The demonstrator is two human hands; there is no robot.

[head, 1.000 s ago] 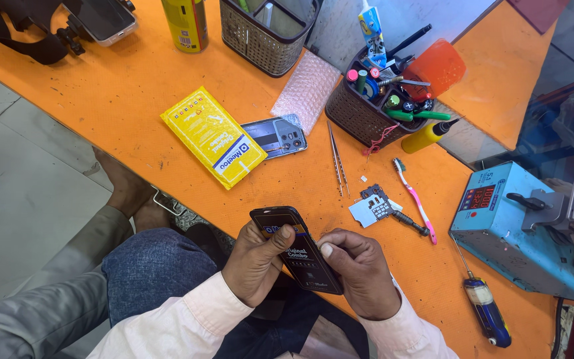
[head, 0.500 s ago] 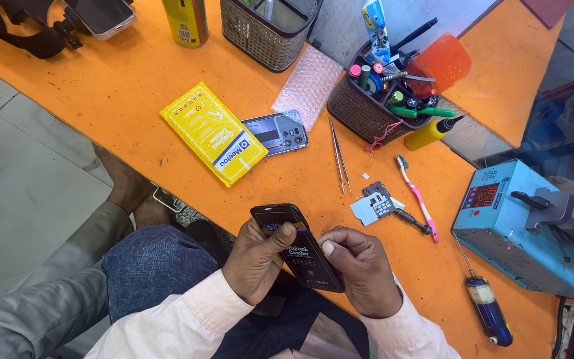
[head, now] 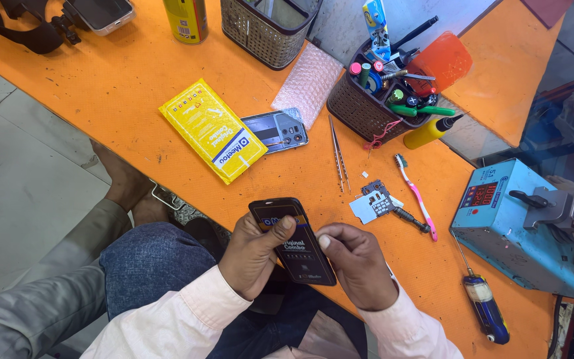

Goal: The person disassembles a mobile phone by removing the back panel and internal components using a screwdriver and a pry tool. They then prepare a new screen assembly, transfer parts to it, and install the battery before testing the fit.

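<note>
A flat black packet [head: 291, 239], the size of a phone, is held over the near edge of the orange workbench [head: 134, 73]. My left hand [head: 254, 256] grips its left side, thumb across the front. My right hand [head: 360, 262] pinches the packet's lower right edge with thumb and fingers. Just beyond the packet lie a small circuit part on a white card [head: 373, 203], metal tweezers [head: 338, 153] and a pink toothbrush [head: 416, 194].
A yellow packet [head: 210, 129] and a phone back cover [head: 276, 129] lie further up the bench. A brown basket of tools [head: 380, 100], a yellow squeeze bottle [head: 430, 131], a blue heating machine [head: 526, 229] and a screwdriver [head: 483, 306] are on the right. My denim-clad knee [head: 147, 259] is below.
Both hands and the black packet stay almost in place; the view has shifted only slightly.
</note>
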